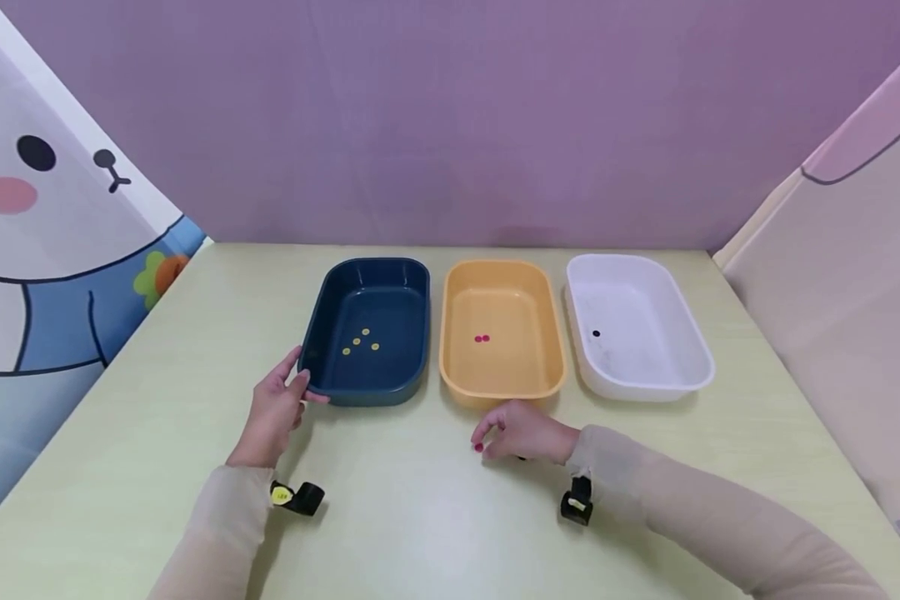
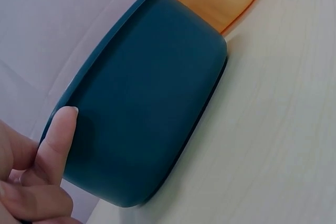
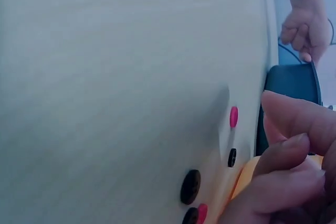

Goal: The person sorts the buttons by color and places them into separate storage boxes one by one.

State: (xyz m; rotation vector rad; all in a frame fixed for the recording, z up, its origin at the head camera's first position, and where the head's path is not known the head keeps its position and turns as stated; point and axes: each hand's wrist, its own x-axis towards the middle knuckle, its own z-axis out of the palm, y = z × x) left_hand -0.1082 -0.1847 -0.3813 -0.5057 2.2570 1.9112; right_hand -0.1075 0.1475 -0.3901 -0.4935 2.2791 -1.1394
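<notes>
My left hand (image 1: 273,412) grips the near left corner of a dark blue tray (image 1: 363,393), with fingers against its outer wall in the left wrist view. Several small yellow buttons (image 1: 356,341) lie in that tray. Just in front of an orange tray (image 1: 504,389), my right hand (image 1: 521,432) hovers low with bent fingers and thumb apart. A pink button (image 3: 233,117) lies on the table by its fingertips. Closer in the right wrist view are black buttons (image 3: 190,187) and another pink button (image 3: 202,213), mostly hidden under the hand in the head view.
Two pink buttons (image 1: 482,338) lie in the orange tray. A white tray (image 1: 648,392) at the right holds one black button (image 1: 596,333). All three trays stand in a row on the pale table (image 1: 405,517), before a purple backdrop (image 1: 465,125).
</notes>
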